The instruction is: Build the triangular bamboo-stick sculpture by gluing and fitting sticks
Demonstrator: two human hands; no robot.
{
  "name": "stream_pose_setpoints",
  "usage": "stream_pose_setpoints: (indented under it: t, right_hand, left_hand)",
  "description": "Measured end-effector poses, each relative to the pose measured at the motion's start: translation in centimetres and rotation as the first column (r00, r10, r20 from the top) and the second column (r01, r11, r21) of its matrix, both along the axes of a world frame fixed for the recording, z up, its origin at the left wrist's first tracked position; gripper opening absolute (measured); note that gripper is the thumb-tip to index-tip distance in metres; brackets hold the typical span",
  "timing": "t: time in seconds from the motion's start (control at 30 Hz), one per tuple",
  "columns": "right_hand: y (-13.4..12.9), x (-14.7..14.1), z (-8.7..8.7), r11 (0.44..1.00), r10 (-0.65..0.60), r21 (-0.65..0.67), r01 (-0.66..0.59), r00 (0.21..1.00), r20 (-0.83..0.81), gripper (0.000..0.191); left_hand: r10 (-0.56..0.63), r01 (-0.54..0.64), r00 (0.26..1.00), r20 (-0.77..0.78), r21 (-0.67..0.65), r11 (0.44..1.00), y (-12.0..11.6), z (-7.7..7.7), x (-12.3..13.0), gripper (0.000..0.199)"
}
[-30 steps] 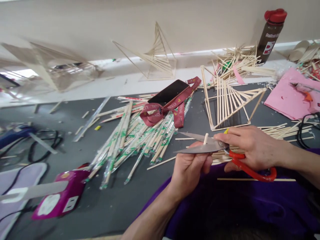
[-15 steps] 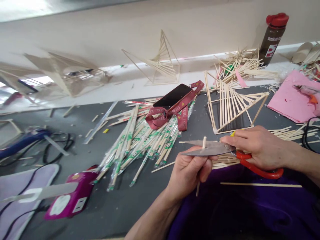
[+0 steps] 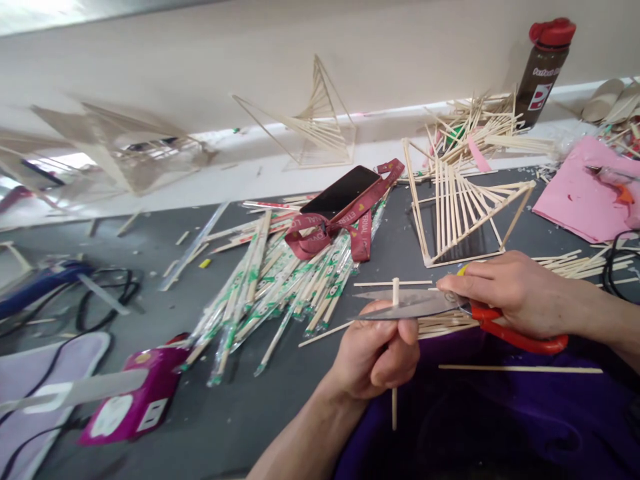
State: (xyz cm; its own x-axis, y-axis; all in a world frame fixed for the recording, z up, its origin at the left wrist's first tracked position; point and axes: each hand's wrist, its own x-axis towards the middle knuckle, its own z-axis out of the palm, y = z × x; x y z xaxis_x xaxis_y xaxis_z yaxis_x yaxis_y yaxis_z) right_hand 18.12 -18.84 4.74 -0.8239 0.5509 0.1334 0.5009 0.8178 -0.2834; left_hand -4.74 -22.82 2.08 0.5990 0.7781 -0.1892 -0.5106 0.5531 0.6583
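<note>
My right hand (image 3: pixel 510 297) is closed round the handles of red-handled scissors (image 3: pixel 525 339), whose blades point left. Between the blades stands a thin wooden stick (image 3: pixel 395 410), its top end rising above them and its lower part hanging below my fist. My left hand (image 3: pixel 375 353) grips this stick just under the blades, with the fingers curled. Loose sticks (image 3: pixel 443 325) lie on the table beneath the scissors. Another single stick (image 3: pixel 520 369) rests across the purple cloth (image 3: pixel 470 413) on my lap.
Behind my hands stands a frame built of sticks (image 3: pixel 465 213); a similar frame (image 3: pixel 320 127) is by the wall. Wrapped chopsticks (image 3: pixel 280 287) and a phone (image 3: pixel 343 191) with a red strap lie mid-table. A blue glue gun (image 3: pixel 45 287) and magenta box (image 3: pixel 135 400) are left, a bottle (image 3: pixel 545 73) back right.
The scissor blades have come closer together around the stick. My left hand has shifted slightly left and down, and the stick now hangs more upright, with more of it showing below my fist.
</note>
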Motion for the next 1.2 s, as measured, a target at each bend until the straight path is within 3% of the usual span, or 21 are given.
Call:
stream_pose_setpoints:
  t: [0.1, 0.23, 0.37, 0.5, 0.63, 0.8, 1.03, 1.2]
  right_hand:
    - [-0.1, -0.1, 0.0, 0.998, -0.066, 0.016, 0.065, 0.997, 0.037, 0.028]
    - [-0.3, -0.3, 0.1, 0.982, -0.174, 0.078, 0.170, 0.983, 0.052, 0.034]
    - [-0.6, -0.4, 0.1, 0.974, -0.215, 0.088, 0.208, 0.974, 0.070, 0.036]
    - [-0.8, -0.6, 0.1, 0.971, -0.233, 0.077, 0.227, 0.969, 0.081, 0.036]
    - [-0.9, -0.8, 0.1, 0.970, -0.239, 0.056, 0.235, 0.968, 0.081, 0.033]
    - [-0.9, -1.0, 0.1, 0.975, -0.224, 0.024, 0.223, 0.968, 0.109, 0.030]
    - [-1.0, -1.0, 0.5, 0.980, -0.189, -0.030, 0.195, 0.973, 0.129, 0.033]
    - [-1.2, -1.0, 0.6, 0.979, -0.167, -0.102, 0.178, 0.980, 0.106, 0.040]
  left_hand:
    - [0.159, -0.149, 0.969, -0.187, 0.067, 0.987, 0.2, -0.1, 0.3, 0.033]
    - [0.367, -0.306, 0.821, -0.438, 0.206, 0.929, 0.4, 0.3, 0.9, 0.037]
    - [0.489, -0.419, 0.727, -0.483, 0.252, 0.872, 0.5, 0.3, 1.3, 0.034]
    - [0.528, -0.449, 0.686, -0.501, 0.280, 0.848, 0.7, -0.1, 1.3, 0.033]
    - [0.540, -0.368, 0.626, -0.563, 0.397, 0.841, 0.3, -0.3, 1.3, 0.039]
    - [0.567, -0.111, 0.435, -0.699, 0.584, 0.804, -0.5, -0.2, 1.2, 0.035]
    - [0.428, -0.002, 0.481, -0.766, 0.487, 0.874, -0.2, 0.0, 0.7, 0.042]
    - [0.447, 0.106, 0.502, -0.740, 0.566, 0.818, -0.6, -0.3, 0.7, 0.039]
